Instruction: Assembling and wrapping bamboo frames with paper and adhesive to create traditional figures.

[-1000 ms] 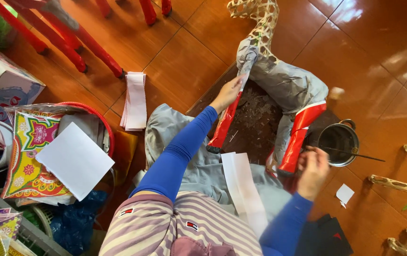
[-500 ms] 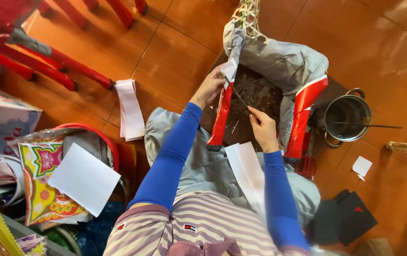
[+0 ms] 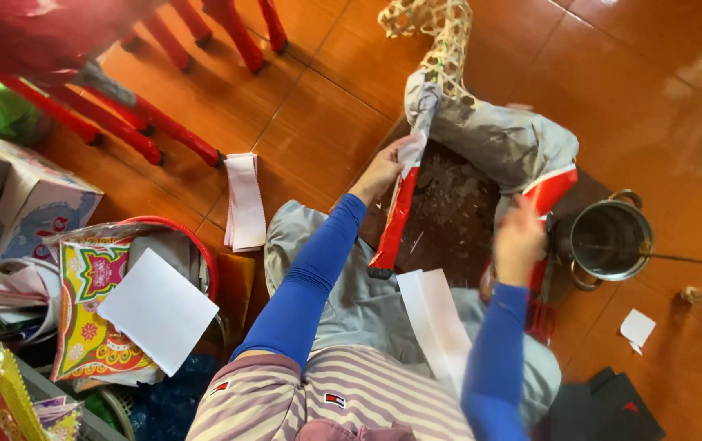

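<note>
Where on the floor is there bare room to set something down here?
Bare orange floor tiles lie between the red chair legs and the woven bamboo frame, and beyond the steel pot at upper right. The left side is crowded: cardboard box, patterned paper sheets, white paper stack.

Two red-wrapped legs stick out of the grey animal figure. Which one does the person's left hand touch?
The red leg on the image-left side. The left hand rests at its upper end, where grey paper begins. The other red leg is beside the right hand, next to the metal pot.
</note>
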